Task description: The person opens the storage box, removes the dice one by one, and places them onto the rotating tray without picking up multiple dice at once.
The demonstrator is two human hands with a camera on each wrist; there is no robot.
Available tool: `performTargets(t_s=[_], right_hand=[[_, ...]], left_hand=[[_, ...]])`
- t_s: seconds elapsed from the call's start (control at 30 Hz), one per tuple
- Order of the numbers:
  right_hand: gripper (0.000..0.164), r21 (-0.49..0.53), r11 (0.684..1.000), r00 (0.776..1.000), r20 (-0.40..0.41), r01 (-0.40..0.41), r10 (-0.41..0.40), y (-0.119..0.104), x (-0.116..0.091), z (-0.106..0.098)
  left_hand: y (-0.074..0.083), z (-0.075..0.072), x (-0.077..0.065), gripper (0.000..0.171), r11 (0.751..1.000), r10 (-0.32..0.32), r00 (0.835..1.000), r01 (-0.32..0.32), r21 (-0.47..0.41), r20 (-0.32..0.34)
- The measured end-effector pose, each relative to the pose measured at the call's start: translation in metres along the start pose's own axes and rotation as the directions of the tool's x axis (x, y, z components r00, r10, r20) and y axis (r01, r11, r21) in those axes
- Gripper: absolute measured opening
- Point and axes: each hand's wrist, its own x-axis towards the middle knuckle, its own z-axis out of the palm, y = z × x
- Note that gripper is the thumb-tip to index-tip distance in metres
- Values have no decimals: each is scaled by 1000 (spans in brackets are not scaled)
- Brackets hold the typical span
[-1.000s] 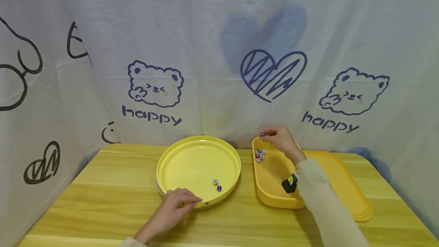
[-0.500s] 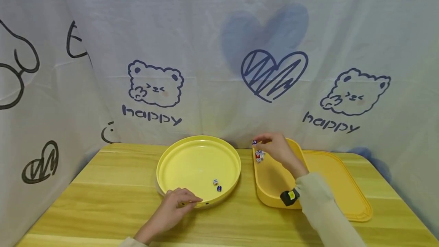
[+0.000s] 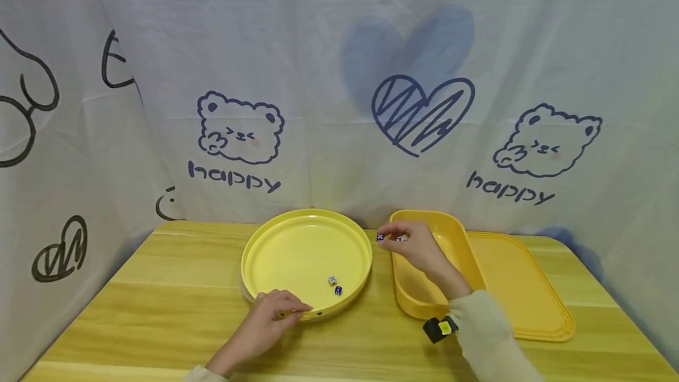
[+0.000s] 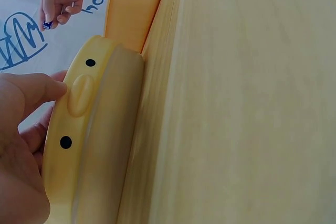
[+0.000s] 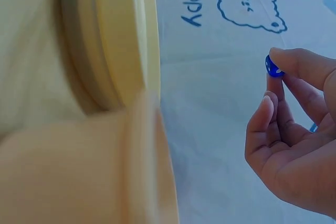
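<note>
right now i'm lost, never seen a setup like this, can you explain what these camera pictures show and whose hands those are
There is no robot: these are one person's bare hands. The wide picture comes from a camera worn on the head, looking forward and down; the two close ones come from cameras on the wrists. On the wooden table stand a round yellow tray, with a white die and a blue die in it, and an orange box with more dice, partly hidden. A flat orange piece, perhaps a lid, lies beside the box. The left hand holds the tray's near rim. The right hand pinches another blue die in the air.
</note>
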Motion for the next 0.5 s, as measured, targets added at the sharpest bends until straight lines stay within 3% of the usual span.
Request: performTargets(t_s=[0.33,0.5], right_hand=[[16,13,999,999,30,-44,44,1,-14,25],[17,3,1000,997,70,-27,27,3,-16,38]], left_hand=[[0,0,1,16,1000,17,1000,-17,-5,-10],[0,-1,2,16,1000,6,1000,-6,-13,-8]])
